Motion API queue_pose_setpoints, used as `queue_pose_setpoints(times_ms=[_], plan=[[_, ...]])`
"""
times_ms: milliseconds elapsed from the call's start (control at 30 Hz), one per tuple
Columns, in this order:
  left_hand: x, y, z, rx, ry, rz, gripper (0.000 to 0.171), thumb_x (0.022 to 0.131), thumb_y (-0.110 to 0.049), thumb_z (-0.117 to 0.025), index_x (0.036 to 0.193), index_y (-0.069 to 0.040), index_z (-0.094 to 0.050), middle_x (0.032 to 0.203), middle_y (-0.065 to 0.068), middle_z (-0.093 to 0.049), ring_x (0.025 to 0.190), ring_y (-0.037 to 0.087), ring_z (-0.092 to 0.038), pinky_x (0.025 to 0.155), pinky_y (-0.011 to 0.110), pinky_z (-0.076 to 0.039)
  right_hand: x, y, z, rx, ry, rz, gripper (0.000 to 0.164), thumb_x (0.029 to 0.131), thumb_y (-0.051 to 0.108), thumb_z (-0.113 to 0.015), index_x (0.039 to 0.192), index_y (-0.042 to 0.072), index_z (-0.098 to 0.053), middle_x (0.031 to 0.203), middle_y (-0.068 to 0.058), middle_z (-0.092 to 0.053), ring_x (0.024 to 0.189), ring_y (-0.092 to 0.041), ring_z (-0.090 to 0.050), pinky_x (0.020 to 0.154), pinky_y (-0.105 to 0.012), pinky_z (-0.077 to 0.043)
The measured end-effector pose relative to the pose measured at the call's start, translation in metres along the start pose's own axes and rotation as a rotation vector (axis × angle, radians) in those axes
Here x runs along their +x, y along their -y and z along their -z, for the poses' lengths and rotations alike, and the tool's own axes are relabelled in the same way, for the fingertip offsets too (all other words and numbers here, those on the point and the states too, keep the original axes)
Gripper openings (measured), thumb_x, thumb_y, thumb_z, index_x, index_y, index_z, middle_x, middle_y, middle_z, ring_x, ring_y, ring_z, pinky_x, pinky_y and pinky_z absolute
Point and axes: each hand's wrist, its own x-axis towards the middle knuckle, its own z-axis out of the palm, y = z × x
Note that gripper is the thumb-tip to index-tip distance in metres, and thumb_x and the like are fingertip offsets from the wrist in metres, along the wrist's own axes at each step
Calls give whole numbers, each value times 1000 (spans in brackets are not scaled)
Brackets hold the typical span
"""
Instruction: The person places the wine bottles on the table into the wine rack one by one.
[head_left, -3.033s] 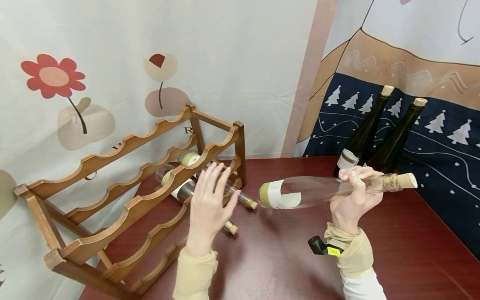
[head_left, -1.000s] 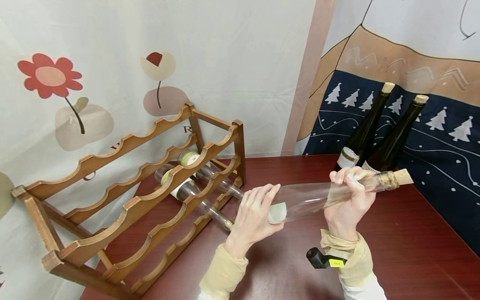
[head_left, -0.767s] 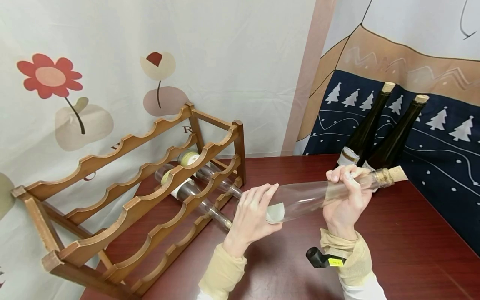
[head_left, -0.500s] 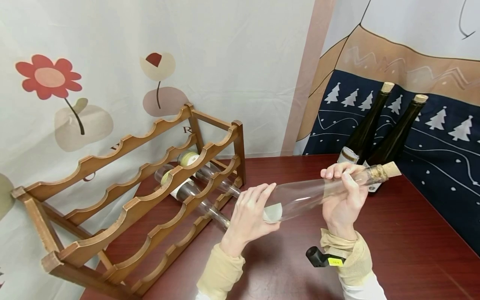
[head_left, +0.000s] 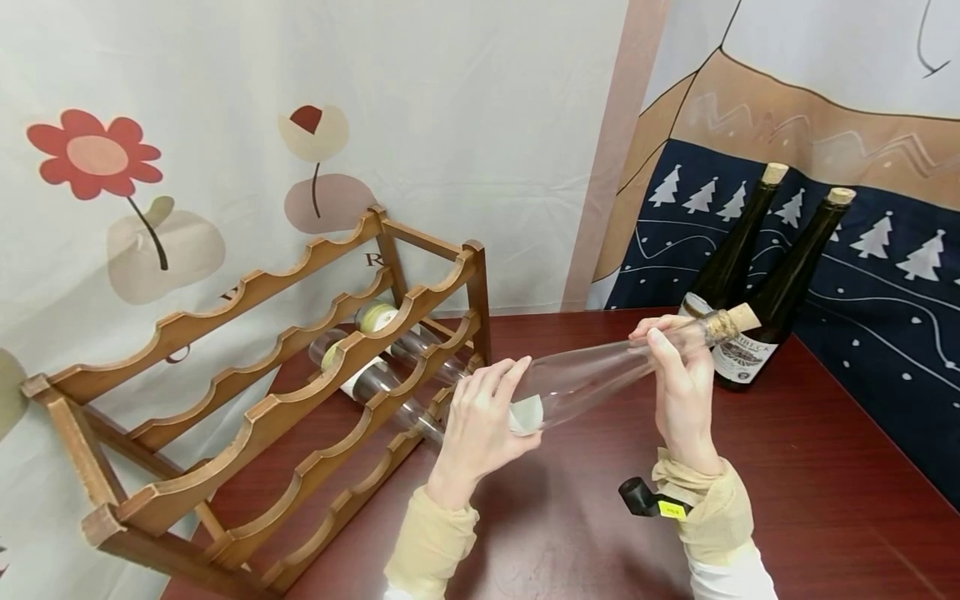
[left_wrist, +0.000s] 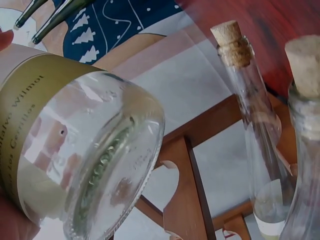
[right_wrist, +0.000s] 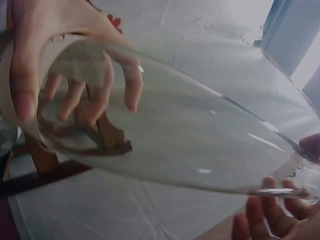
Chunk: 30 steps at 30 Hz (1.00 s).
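Note:
A clear glass wine bottle [head_left: 585, 379], stoppered with a cork [head_left: 744, 317], is held above the table in both hands. My left hand [head_left: 483, 417] grips its labelled base end, thumb below and fingers over the top. My right hand [head_left: 684, 387] holds the neck just under the cork. The bottle slants, neck higher and to the right, base toward the wooden wine rack [head_left: 259, 408]. In the left wrist view the olive label [left_wrist: 30, 90] and glass base show close up. Through the glass in the right wrist view, left-hand fingers [right_wrist: 102, 92] curl round the body.
Two corked clear bottles [left_wrist: 257, 115] lie on the rack's lower level, necks toward my left hand. At the right back stand two dark green corked bottles [head_left: 795, 267] against the patterned cloth. The dark red table [head_left: 825, 467] stretches to the right.
My left hand, open over the rack earlier, has moved right and taken hold of the bottle's base. Since then both hands have shifted left with the bottle, its neck tilting higher.

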Motion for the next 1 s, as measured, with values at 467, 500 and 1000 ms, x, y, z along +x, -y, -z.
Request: queue_pose_setpoints(times_ms=[467, 500, 1000], plan=[[-1, 10, 5, 75, -22, 24, 88, 47, -42, -85, 126, -18, -56, 109, 3, -65, 96, 21, -63, 75, 36, -48, 8, 17, 24, -720, 199, -306, 21, 95, 18, -55, 103, -1, -60, 94, 12, -66, 82, 7, -63, 74, -13, -54], [-1, 10, 5, 81, -22, 26, 88, 46, -42, -85, 126, -19, -56, 109, 2, -65, 96, 21, -63, 75, 36, -48, 9, 18, 26, -787, 219, -318, 26, 95, 20, -56, 105, -3, -60, 95, 8, -68, 80, 9, -63, 74, -11, -53], [-3, 16, 6, 163, -19, 41, 89, 43, -40, -86, 125, -19, -58, 107, 3, -66, 92, 23, -62, 73, 38, -46, 7, 23, 36, -1322, 401, 324, 28, 67, 11, -84, 88, 9, -65, 80, -2, -68, 74, -14, -61, 67, -15, -43]])
